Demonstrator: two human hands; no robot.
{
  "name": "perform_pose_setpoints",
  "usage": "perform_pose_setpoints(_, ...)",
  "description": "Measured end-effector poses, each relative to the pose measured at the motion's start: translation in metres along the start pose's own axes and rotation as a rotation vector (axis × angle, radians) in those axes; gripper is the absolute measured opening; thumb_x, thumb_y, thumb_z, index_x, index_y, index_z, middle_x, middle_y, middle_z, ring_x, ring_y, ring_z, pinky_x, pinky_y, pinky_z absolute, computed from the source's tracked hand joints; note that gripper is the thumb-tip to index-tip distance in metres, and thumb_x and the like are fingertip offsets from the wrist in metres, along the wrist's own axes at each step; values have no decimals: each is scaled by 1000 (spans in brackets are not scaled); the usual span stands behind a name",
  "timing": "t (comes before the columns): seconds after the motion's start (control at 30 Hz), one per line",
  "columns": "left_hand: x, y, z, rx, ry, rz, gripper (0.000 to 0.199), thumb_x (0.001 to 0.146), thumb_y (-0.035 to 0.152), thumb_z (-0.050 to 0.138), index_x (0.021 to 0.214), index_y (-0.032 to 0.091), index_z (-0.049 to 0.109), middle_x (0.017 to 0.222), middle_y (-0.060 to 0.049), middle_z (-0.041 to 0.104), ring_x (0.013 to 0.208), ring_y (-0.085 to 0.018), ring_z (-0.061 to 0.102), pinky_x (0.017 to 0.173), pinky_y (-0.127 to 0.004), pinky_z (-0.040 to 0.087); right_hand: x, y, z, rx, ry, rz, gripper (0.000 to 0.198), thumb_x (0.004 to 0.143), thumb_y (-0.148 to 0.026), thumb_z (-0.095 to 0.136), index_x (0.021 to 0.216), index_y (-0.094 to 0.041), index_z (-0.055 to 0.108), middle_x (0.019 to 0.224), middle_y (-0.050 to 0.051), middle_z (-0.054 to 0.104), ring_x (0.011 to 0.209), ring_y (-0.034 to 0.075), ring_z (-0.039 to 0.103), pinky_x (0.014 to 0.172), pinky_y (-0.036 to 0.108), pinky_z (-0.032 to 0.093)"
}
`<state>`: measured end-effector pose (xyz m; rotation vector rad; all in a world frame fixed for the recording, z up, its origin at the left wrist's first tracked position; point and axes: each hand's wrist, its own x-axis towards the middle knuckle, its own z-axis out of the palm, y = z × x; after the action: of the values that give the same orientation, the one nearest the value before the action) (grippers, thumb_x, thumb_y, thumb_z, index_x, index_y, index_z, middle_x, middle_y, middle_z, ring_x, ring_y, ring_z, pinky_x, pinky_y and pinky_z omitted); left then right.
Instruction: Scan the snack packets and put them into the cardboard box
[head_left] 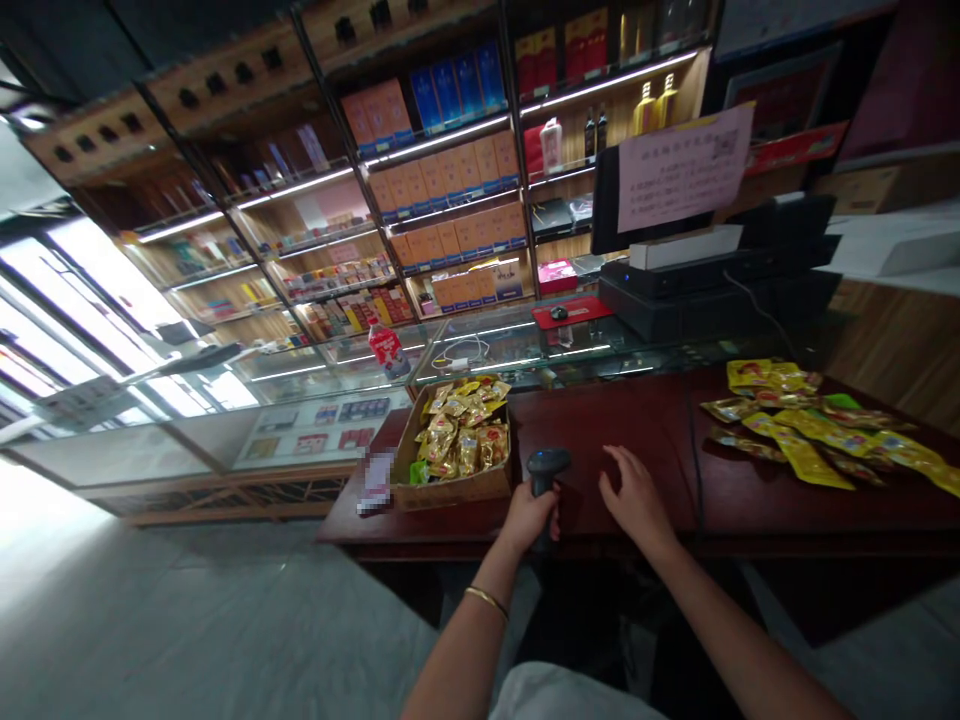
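Note:
My left hand (531, 515) is wrapped round the handle of a dark barcode scanner (548, 462), held upright near the front edge of the table. To its right, my right hand (636, 500) hovers over or rests on the dark red table (585, 420); its fingers are apart and hold nothing. A cardboard box (454, 492) full of small gold and yellow snack packets (461, 430) stands just left of the scanner. On the right side of the table lies a loose pile of yellow and gold packets (802, 440).
Behind the table is a glass display counter (330, 385) with a red-labelled bottle (385, 347) and a white cable (463, 360) on it. A monitor (609, 205) with a paper sign stands at the back right, near a mouse (559, 313). A blurred card (376, 482) lies left of the box.

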<state>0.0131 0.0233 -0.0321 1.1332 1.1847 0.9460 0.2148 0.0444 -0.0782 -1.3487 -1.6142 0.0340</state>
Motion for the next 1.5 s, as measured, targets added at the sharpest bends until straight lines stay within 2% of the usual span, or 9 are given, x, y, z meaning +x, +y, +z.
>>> perform_pose_setpoints(0.33, 4, -7, 5, 18, 28, 32, 24, 71, 32, 66, 88, 17, 57, 50, 7, 54, 33, -10, 52, 35, -19, 42, 2, 3, -1, -35, -2, 19, 43, 88, -29, 48, 127, -14, 55, 127, 17, 62, 124, 30, 54, 107, 51, 44)
perform_pose_setpoints(0.7, 2, 1, 4, 14, -17, 19, 30, 74, 39, 68, 91, 17, 56, 50, 7, 56, 33, -11, 52, 36, -20, 42, 5, -2, -10, 54, 13, 60, 44, 84, -20, 44, 126, -16, 58, 122, 15, 64, 118, 27, 57, 106, 50, 45)
perform_pose_setpoints(1.23, 1, 10, 1, 15, 4, -22, 33, 70, 39, 67, 93, 18, 56, 50, 7, 56, 31, -11, 50, 32, -19, 40, 5, -9, -9, 124, -43, 145, 41, 84, -20, 47, 122, -20, 60, 122, 12, 64, 120, 27, 58, 106, 51, 45)
perform_pose_setpoints(1.37, -1, 12, 3, 22, 22, -38, 32, 71, 40, 69, 91, 18, 57, 49, 7, 56, 31, -11, 50, 32, -19, 40, 4, 7, -9, 191, 17, 258, 40, 87, -27, 47, 125, -21, 59, 128, 12, 62, 126, 27, 55, 109, 51, 43)
perform_pose_setpoints(1.5, 0, 15, 3, 16, 14, -55, 36, 71, 43, 70, 93, 18, 57, 49, 8, 55, 31, -11, 50, 32, -19, 40, 20, 45, -25, 11, 82, 377, 52, 89, -41, 45, 135, -17, 53, 144, 18, 50, 143, 34, 34, 112, 61, 34)
